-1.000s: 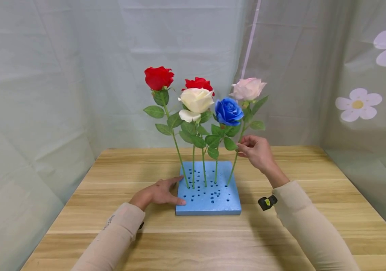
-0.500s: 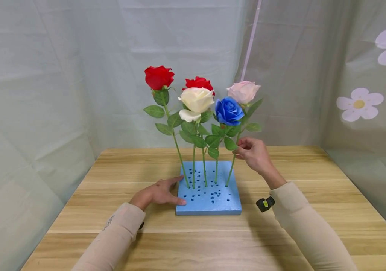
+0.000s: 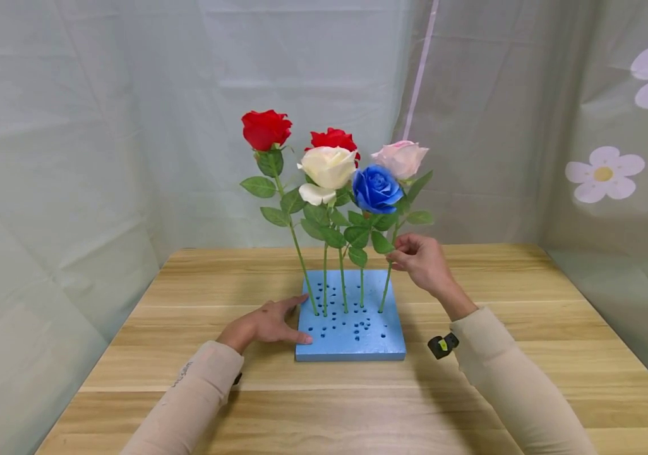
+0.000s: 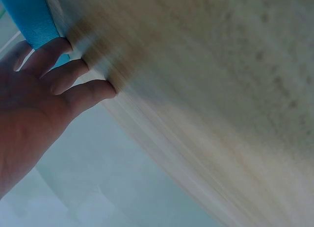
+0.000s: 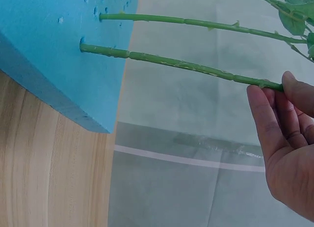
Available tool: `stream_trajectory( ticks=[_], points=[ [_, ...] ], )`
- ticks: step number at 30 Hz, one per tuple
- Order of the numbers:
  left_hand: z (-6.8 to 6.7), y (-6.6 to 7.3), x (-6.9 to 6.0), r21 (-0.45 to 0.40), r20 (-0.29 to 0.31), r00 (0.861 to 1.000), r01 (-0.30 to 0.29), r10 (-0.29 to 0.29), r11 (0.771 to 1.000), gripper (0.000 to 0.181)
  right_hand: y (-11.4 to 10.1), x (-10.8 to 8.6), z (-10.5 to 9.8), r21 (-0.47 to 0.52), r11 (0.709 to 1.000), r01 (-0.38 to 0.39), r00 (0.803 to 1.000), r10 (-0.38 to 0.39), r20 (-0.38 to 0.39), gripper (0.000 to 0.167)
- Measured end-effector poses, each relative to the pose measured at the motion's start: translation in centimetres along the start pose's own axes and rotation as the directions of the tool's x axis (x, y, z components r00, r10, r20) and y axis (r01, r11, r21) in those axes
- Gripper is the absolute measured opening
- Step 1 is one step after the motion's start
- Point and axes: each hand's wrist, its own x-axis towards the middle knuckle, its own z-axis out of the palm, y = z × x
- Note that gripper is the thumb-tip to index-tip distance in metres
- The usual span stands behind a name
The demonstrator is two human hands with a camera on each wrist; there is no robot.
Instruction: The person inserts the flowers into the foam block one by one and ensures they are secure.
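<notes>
A pale pink rose (image 3: 401, 159) stands at the right of a blue foam block (image 3: 352, 347), its stem end in a hole. My right hand (image 3: 423, 262) pinches that stem between thumb and fingertips; the right wrist view shows the green stem (image 5: 181, 64) running from the block to the fingers. My left hand (image 3: 267, 321) rests with spread fingers against the block's left edge, thumb on its top. In the left wrist view the fingers of the left hand (image 4: 39, 89) touch the tabletop beside the block.
A blue rose (image 3: 377, 189), a white rose (image 3: 326, 169) and two red roses, one at the left (image 3: 266, 129), stand in the block. Several holes dot its top. The wooden table (image 3: 324, 404) has a pale curtain (image 3: 312, 63) behind it.
The right hand has moved left and slightly down with the pink rose's stem, and its bloom has tilted left. The blue rose has shifted slightly left. The left hand has stayed put.
</notes>
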Motion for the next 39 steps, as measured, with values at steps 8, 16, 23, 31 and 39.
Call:
stream_trajectory(
  ticks=[8,16,23,31,39],
  points=[
    [0.0,0.0,-0.1,-0.001,-0.002,1.0,-0.001,0.001,1.0,0.104,0.1,-0.1,0.1,-0.001,1.0,0.008,1.0,-0.008,0.003,0.012],
    [0.0,0.1,-0.1,0.005,-0.004,1.0,-0.011,0.011,1.0,0.104,0.1,-0.2,0.0,0.013,1.0,-0.015,1.0,0.015,0.025,0.012],
    [0.0,0.0,0.0,0.002,-0.004,1.0,-0.016,0.016,1.0,0.105,0.2,-0.2,0.0,0.044,0.998,-0.049,0.997,0.046,0.066,0.014],
    [-0.1,0.0,0.0,-0.004,-0.004,1.0,-0.011,0.011,1.0,0.105,-0.1,-0.3,0.6,0.08,0.996,-0.049,0.995,0.041,0.095,0.014],
    [0.0,0.1,-0.1,0.0,-0.009,1.0,-0.008,0.008,1.0,0.105,0.0,-0.2,1.3,0.053,0.998,-0.03,0.995,0.024,0.097,0.015]
  ],
)
